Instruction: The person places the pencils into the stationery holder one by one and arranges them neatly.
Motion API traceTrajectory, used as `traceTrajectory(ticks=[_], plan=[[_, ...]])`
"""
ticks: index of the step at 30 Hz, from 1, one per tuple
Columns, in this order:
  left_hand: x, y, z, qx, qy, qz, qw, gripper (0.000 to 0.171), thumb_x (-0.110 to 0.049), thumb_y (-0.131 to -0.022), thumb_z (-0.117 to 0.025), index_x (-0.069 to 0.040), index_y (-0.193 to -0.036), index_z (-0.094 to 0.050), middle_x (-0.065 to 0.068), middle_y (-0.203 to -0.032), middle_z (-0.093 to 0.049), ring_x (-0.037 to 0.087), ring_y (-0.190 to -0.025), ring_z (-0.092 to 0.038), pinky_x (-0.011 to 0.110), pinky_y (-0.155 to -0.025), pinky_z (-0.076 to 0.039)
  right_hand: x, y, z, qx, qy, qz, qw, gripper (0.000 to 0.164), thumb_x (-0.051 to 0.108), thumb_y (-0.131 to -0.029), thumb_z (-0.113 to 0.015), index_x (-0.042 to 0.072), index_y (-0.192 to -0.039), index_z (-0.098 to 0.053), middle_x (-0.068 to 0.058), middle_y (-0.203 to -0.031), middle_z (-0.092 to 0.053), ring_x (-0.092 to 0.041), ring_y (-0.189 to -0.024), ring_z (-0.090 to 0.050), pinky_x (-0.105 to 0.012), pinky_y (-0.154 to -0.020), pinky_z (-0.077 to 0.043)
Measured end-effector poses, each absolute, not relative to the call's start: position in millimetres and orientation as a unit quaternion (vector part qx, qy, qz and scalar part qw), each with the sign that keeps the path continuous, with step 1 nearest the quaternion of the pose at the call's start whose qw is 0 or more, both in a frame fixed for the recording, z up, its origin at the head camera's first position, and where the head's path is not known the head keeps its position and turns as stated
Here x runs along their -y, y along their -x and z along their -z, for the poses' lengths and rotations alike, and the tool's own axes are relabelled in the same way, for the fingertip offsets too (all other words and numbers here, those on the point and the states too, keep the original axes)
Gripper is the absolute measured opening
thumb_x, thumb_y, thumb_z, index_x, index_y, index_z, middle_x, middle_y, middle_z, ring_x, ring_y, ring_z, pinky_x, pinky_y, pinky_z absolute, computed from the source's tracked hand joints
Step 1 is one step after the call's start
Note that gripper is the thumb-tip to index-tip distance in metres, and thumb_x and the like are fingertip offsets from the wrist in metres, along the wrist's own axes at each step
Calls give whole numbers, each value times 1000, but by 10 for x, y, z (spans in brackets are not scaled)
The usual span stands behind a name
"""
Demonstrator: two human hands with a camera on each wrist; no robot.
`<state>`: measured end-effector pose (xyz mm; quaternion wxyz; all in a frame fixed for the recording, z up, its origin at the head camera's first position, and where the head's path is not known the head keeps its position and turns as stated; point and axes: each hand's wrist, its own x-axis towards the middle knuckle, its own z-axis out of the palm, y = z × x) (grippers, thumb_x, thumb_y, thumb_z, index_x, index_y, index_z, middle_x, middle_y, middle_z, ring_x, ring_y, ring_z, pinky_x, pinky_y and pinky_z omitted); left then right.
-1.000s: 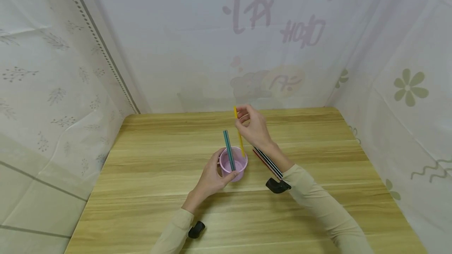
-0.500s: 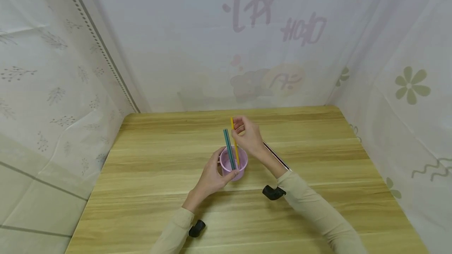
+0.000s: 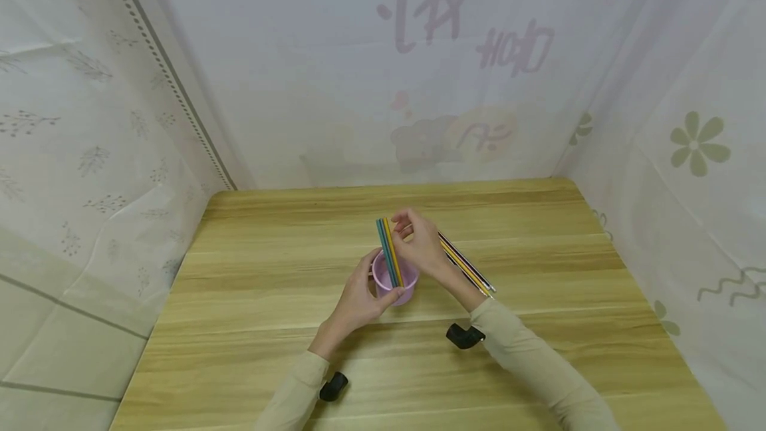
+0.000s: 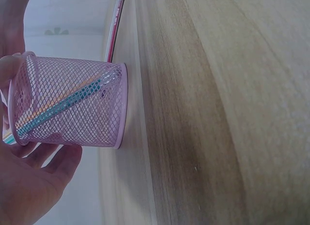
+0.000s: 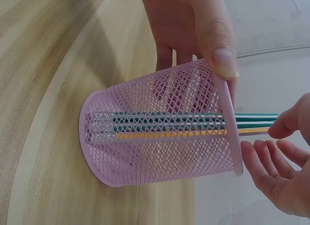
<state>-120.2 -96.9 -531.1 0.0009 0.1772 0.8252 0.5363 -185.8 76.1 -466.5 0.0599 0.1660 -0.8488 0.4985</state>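
Observation:
My left hand (image 3: 357, 294) holds a pink mesh pencil cup (image 3: 408, 292), thumb over the near rim and fingers around the far side. The cup stands upright on the table. Inside lean two teal pencils (image 5: 169, 120) and a yellow pencil (image 5: 174, 133), side by side; their upper ends stick out above the rim. My right hand (image 3: 419, 245) is over the cup's right side, its loosely bent fingers beside the yellow pencil. Its thumb lies at that pencil in the right wrist view, without a visible pinch.
Several more pencils (image 3: 465, 263), yellow and dark striped, lie on the wooden table (image 3: 269, 351) to the cup's right, partly under my right forearm. Printed cloth (image 3: 299, 85) hangs behind the table and at both sides.
The yellow pencil has gone down into the cup and now leans against the teal pencils. My right hand has moved down with it and loosened. My left hand stays on the cup.

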Motion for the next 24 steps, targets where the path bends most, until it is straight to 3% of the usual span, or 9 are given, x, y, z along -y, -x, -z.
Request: traceTrajectory(ticks=[7, 24], plan=[[965, 1191, 5301, -819, -185, -542, -12, 88, -27, -83, -84, -4, -153, -35, 18, -140, -54, 38, -124, -58, 51, -98, -56, -885, 1894, 4674, 853, -138, -500, 56, 24, 1, -89, -64, 2, -113, -63, -13, -96, -69, -26, -84, -69, -27, -68, -61], [936, 1203, 5298, -829, -166, -533, -8, 89, -29, -82, -86, -8, -153, -36, 13, -141, -54, 33, -126, -58, 46, -100, -56, -1456, 2130, 4880, 866, -84, -484, 92, 27, -1, -88, -61, -2, -114, -64, -17, -96, -70, -28, -85, -69, -23, -70, -59]])
